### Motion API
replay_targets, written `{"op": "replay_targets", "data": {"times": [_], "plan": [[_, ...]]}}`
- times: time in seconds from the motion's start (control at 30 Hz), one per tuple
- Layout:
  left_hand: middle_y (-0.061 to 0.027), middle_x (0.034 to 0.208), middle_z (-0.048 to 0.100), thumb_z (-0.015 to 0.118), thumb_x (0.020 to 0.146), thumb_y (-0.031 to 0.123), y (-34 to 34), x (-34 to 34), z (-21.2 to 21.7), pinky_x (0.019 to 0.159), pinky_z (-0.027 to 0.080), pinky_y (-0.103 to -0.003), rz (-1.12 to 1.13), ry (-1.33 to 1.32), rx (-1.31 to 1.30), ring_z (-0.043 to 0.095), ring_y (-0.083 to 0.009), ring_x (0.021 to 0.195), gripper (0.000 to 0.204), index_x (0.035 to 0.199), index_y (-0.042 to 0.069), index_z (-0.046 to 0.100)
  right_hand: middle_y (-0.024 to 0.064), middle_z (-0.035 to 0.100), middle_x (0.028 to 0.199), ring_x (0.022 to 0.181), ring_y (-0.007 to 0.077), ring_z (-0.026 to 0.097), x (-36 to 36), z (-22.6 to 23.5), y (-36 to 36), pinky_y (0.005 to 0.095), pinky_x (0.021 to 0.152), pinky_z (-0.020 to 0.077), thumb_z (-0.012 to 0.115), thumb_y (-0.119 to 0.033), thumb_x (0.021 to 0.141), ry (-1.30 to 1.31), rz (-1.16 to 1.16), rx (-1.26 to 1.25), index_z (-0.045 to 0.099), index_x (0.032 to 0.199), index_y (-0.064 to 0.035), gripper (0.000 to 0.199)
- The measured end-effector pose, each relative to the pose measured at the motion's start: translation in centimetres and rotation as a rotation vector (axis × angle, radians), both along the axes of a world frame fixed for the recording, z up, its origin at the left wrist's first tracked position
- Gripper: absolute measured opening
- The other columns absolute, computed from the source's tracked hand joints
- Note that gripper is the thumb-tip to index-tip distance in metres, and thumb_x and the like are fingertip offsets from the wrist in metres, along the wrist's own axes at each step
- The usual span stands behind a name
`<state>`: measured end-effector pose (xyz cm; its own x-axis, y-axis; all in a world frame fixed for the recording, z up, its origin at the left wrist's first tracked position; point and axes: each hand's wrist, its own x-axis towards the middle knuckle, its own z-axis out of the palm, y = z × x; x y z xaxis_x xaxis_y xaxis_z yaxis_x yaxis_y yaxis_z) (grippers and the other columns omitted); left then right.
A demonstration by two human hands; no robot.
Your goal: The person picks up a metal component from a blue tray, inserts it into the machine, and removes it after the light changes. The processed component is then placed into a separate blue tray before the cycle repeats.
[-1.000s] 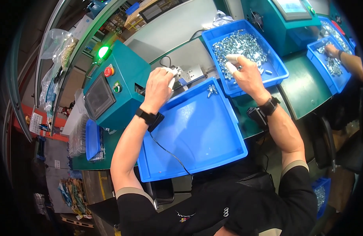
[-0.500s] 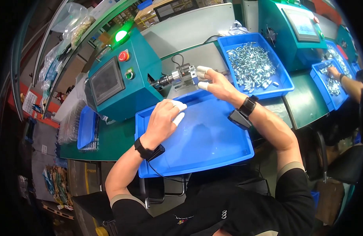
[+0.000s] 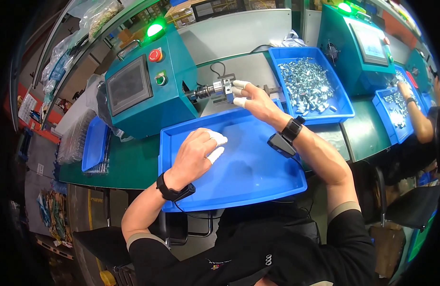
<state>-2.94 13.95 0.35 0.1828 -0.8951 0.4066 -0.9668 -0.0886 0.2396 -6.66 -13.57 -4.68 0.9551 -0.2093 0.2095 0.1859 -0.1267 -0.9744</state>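
Observation:
My right hand [image 3: 260,103], with white finger cots on its fingertips, reaches to the metal fixture [image 3: 226,88] at the end of the machine's spindle [image 3: 201,92]. Thumb and fingers are bent around the fixture's right end; any small part between them is hidden. Over the left side of a blue tray [image 3: 248,181], my left hand [image 3: 194,155] hovers with curled fingers, also in white cots. Its palm faces away, so I cannot see whether it holds anything. The green machine [image 3: 158,102] carries a dark screen, a red button and a lit green lamp.
At the back right stands a blue bin [image 3: 344,107] of small shiny metal parts. Left of the machine are a small blue tray [image 3: 95,143] and stacked clear plastic trays [image 3: 77,143]. Further right, a co-worker's hand [image 3: 405,90] reaches into another parts bin [image 3: 389,126].
The whole view has shifted slightly. My left hand stays curled over the tray, a little lower in the picture. My right hand remains at the fixture, its fingers slightly changed in pose.

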Motion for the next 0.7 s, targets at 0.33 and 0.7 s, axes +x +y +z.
{"op": "replay_targets", "data": {"times": [0.33, 0.7], "plan": [[-0.0102, 0.104, 0.074, 0.081, 0.083, 0.005, 0.7, -0.7, 0.1, 0.094, 0.054, -0.043, 0.011, 0.028, -0.027, 0.068, -0.0328, 0.106, 0.027, 0.11, 0.007, 0.076, 0.02, 0.063, 0.146, 0.13, 0.0248, 0.063, 0.2, -1.0, -0.1, 0.0353, 0.1, 0.054, 0.066, -0.013, 0.101, 0.014, -0.12, 0.107, 0.042, 0.159, -0.0012, 0.063], [-0.0096, 0.101, 0.074, 0.081, 0.083, 0.004, 1.9, -0.9, -0.1, 0.093, 0.054, -0.043, 0.029, 0.027, -0.04, 0.069, -0.0324, 0.104, 0.026, 0.109, 0.007, 0.076, 0.0166, 0.069, 0.139, 0.12, 0.0191, 0.067, 0.5, -2.1, -0.5, 0.0304, 0.086, 0.0567, 0.065, -0.014, 0.103, 0.015, -0.193, 0.058, 0.046, 0.157, -0.0043, 0.058]]}}
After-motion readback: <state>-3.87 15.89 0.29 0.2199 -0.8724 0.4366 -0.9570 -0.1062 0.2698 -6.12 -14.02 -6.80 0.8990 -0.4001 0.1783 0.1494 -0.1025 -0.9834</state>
